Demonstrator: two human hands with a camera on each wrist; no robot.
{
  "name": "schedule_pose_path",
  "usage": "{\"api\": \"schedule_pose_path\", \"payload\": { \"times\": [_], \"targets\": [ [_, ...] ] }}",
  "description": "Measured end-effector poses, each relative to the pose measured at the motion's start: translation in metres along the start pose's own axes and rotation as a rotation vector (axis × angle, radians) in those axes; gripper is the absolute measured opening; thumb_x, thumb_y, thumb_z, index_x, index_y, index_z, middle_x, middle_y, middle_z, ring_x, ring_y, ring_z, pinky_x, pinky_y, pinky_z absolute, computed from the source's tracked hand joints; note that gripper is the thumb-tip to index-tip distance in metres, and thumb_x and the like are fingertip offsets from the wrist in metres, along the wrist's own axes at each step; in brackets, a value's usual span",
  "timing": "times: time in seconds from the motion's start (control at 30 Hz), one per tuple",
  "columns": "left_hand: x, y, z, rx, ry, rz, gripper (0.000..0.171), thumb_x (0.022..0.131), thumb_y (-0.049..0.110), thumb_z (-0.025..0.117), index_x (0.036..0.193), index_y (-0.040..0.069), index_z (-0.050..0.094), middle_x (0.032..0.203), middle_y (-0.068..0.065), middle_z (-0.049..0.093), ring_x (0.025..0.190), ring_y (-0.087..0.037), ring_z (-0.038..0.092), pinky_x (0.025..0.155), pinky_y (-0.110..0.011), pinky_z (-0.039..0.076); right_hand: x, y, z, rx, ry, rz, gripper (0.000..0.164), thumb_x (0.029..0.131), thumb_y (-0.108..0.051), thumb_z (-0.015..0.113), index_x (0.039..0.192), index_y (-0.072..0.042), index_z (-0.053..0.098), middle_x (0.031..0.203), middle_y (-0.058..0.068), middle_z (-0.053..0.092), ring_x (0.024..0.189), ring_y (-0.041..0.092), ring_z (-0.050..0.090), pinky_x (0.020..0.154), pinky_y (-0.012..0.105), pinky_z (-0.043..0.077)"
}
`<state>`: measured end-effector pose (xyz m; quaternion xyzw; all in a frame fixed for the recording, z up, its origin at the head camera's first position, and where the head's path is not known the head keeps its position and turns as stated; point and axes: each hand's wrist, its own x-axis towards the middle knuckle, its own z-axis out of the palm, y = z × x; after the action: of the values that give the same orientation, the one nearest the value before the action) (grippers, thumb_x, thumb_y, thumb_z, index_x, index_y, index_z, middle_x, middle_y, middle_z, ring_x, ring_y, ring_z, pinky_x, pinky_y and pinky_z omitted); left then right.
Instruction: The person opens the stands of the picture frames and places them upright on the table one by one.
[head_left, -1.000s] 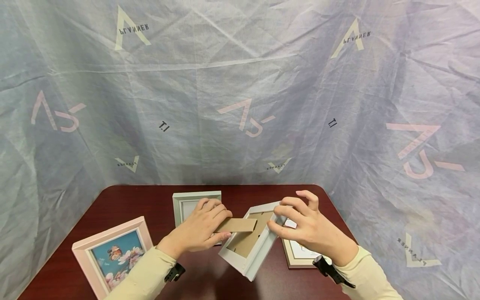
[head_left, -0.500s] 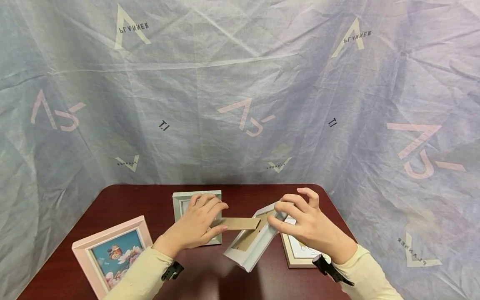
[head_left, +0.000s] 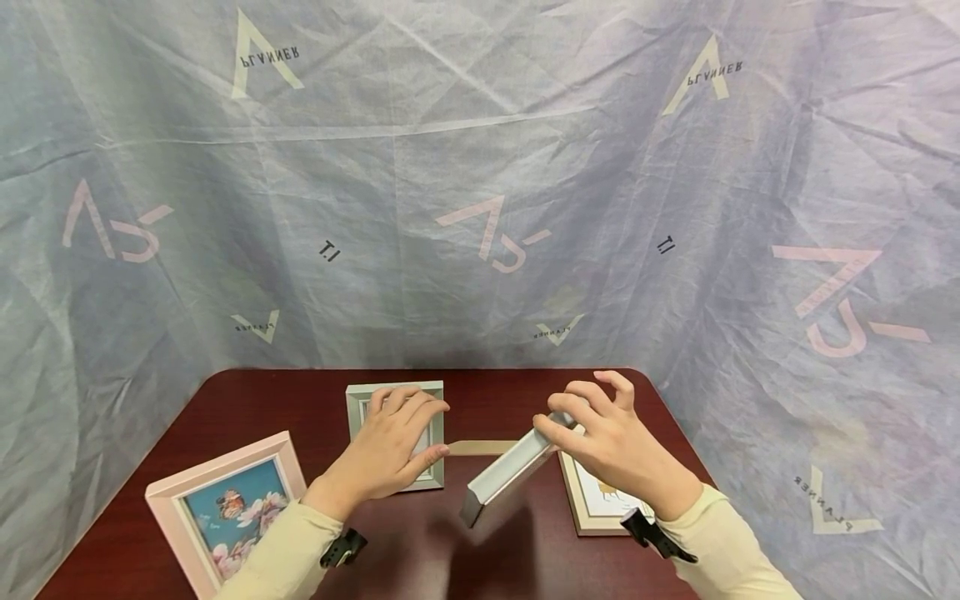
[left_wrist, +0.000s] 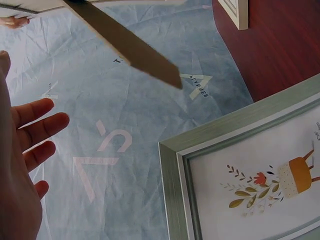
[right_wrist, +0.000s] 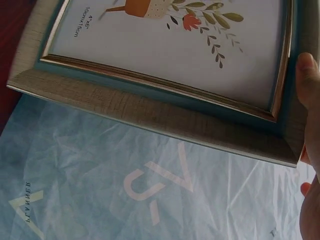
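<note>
My right hand grips a silvery-white picture frame by its upper end, holding it tilted and nearly edge-on above the table. In the right wrist view, its front shows a print of a potted plant inside a blue and gold inner border, with the thumb at its edge. From its back a brown cardboard easel leg sticks out to the left. My left hand is beside the leg's tip, fingers loosely spread and apart from it in the left wrist view. Behind that hand stands a pale green picture frame.
A pink picture frame with a butterfly and blossom picture stands at the left, by the left sleeve. Under the right hand is a cream picture frame. The dark red table ends at a grey printed cloth.
The silvery-white frame has turned from showing its brown back to nearly edge-on, its easel leg now swung out. My left hand has let go of the leg and shifted slightly left.
</note>
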<state>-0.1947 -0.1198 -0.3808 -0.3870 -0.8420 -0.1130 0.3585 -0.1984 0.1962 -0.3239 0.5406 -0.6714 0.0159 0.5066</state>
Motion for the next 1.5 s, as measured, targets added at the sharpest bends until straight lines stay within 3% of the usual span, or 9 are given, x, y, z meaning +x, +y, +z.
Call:
{"api": "schedule_pose_path", "payload": {
  "times": [0.23,0.37,0.47,0.57,1.0,1.23,1.5],
  "targets": [
    [-0.002,-0.001,0.002,-0.026,0.048,-0.038,0.064,0.105,0.056,0.023,0.119,0.006,0.061,0.112,-0.005,0.059,0.114,-0.028,0.047,0.09,-0.051,0.029,-0.001,-0.001,0.008,-0.005,-0.001,0.05,0.029,0.097,0.001,0.043,0.101,-0.014,0.067,0.097,0.006,0.058,0.089,0.028,0.055,0.085,0.06,0.028],
    [-0.004,-0.002,0.004,-0.041,0.075,-0.047,0.064,0.105,0.055,0.024,0.12,0.005,0.061,0.113,-0.006,0.06,0.113,-0.029,0.048,0.09,-0.051,0.029,0.0,-0.003,0.013,-0.026,-0.002,0.089,0.021,0.105,-0.016,0.046,0.101,-0.014,0.066,0.095,0.005,0.057,0.088,0.027,0.054,0.085,0.061,0.027],
    [-0.006,-0.001,0.006,-0.051,0.085,-0.059,0.063,0.105,0.055,0.025,0.12,0.005,0.061,0.113,-0.006,0.06,0.111,-0.029,0.049,0.089,-0.052,0.029,-0.001,-0.005,0.016,-0.029,-0.005,0.125,0.027,0.106,-0.03,0.044,0.103,-0.013,0.066,0.094,0.004,0.057,0.087,0.027,0.054,0.086,0.061,0.027],
    [-0.007,0.0,0.007,-0.058,0.093,-0.071,0.064,0.105,0.056,0.023,0.12,0.006,0.06,0.113,-0.007,0.061,0.109,-0.029,0.049,0.088,-0.052,0.029,-0.001,-0.007,0.018,-0.028,-0.009,0.159,0.033,0.107,-0.034,0.041,0.105,-0.012,0.066,0.094,0.005,0.057,0.086,0.028,0.054,0.087,0.061,0.027],
    [-0.011,0.005,0.01,-0.064,0.129,-0.09,0.064,0.105,0.056,0.024,0.12,0.005,0.059,0.112,-0.007,0.061,0.108,-0.029,0.048,0.088,-0.052,0.029,-0.004,-0.01,0.023,-0.038,-0.001,0.251,0.033,0.107,-0.035,0.042,0.102,-0.011,0.065,0.093,0.006,0.057,0.083,0.028,0.052,0.087,0.061,0.027],
    [-0.009,0.01,0.011,-0.069,0.159,-0.122,0.067,0.104,0.058,0.028,0.128,0.002,0.054,0.124,-0.012,0.055,0.118,-0.033,0.045,0.088,-0.055,0.026,-0.004,-0.013,0.026,-0.059,-0.003,0.289,0.033,0.106,-0.036,0.042,0.103,-0.011,0.064,0.093,0.006,0.056,0.083,0.028,0.052,0.084,0.06,0.028],
    [-0.007,0.025,0.019,-0.083,0.129,-0.154,0.075,0.101,0.064,0.03,0.139,0.002,0.047,0.135,-0.013,0.05,0.13,-0.034,0.038,0.095,-0.058,0.022,-0.006,-0.015,0.031,-0.053,-0.02,0.332,0.033,0.107,-0.035,0.042,0.105,-0.01,0.063,0.094,0.007,0.056,0.084,0.028,0.05,0.084,0.059,0.028]
  ]
}}
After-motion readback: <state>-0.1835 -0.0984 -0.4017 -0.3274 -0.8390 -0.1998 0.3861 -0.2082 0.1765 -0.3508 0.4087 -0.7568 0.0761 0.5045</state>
